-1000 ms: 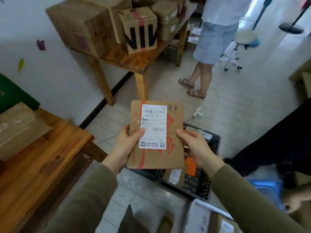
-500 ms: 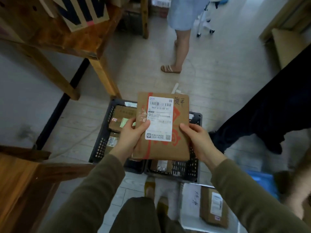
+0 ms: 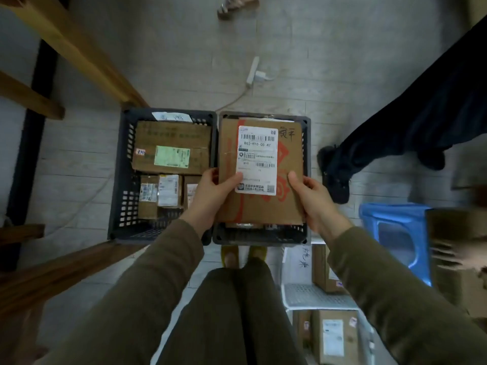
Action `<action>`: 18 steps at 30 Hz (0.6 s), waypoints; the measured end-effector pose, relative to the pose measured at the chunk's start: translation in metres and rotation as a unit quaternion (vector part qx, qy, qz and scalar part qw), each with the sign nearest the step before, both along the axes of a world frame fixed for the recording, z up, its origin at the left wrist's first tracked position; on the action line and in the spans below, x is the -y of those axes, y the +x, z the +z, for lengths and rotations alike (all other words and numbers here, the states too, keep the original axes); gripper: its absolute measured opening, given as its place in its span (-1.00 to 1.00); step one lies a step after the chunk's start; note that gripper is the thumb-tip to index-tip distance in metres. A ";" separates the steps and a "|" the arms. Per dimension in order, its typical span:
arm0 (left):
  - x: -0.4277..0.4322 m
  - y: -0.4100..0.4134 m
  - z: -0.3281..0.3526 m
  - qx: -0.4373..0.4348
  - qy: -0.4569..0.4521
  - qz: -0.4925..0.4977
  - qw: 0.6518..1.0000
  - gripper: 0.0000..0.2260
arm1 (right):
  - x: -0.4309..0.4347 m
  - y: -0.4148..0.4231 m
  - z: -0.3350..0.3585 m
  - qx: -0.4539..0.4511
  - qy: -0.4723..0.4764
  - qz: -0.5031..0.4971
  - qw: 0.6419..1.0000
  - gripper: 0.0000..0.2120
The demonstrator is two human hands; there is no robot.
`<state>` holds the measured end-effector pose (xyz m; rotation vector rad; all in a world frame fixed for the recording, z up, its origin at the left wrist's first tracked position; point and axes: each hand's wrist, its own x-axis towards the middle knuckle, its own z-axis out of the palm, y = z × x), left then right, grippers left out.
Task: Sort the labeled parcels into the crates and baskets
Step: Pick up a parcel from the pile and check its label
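Head view: flat brown parcel (image 3: 266, 209) held level at its near end by both hands. Left hand (image 3: 210, 196) has its thumb on top, on the lower-left corner of the white label (image 3: 257, 159), with its fingers curled under the left edge. Right hand (image 3: 313, 198) pinches the right edge the same way, thumb just right of the label. The parcel sits directly over the right crate (image 3: 263, 237); can't tell if it touches anything inside. Left of the left fingers is the left crate (image 3: 118, 180), holding a green-labelled box (image 3: 171, 146). Right of the right fingers is a blue stool (image 3: 395, 233). Nearer than the right wrist is a white basket (image 3: 316, 296).
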<state>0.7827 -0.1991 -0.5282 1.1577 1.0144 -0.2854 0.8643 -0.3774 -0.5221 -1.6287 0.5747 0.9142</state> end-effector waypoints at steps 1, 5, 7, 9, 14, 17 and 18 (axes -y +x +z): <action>0.005 0.000 -0.009 -0.005 -0.008 -0.011 1.000 -0.33 | 0.003 0.001 -0.012 -0.005 -0.002 -0.005 1.000 -0.47; 0.026 0.009 -0.052 -0.007 -0.023 -0.039 0.999 -0.30 | 0.015 0.008 -0.061 -0.032 -0.016 -0.018 0.999 -0.54; 0.037 0.013 -0.075 -0.019 -0.031 -0.034 0.999 -0.33 | 0.023 0.013 -0.083 -0.045 -0.025 -0.023 0.998 -0.53; 0.046 0.020 -0.098 -0.050 -0.042 -0.028 0.998 -0.34 | 0.032 0.019 -0.103 -0.055 -0.036 -0.021 0.998 -0.53; 0.062 0.041 -0.152 -0.112 -0.063 -0.021 0.991 -0.43 | 0.047 0.031 -0.148 -0.058 -0.051 -0.018 0.997 -0.56; 0.064 0.056 -0.179 -0.114 -0.064 -0.026 0.991 -0.46 | 0.055 0.034 -0.171 -0.065 -0.064 -0.048 0.995 -0.59; 0.064 0.062 -0.187 -0.117 -0.062 -0.029 0.991 -0.47 | 0.058 0.034 -0.178 -0.072 -0.066 -0.062 0.993 -0.61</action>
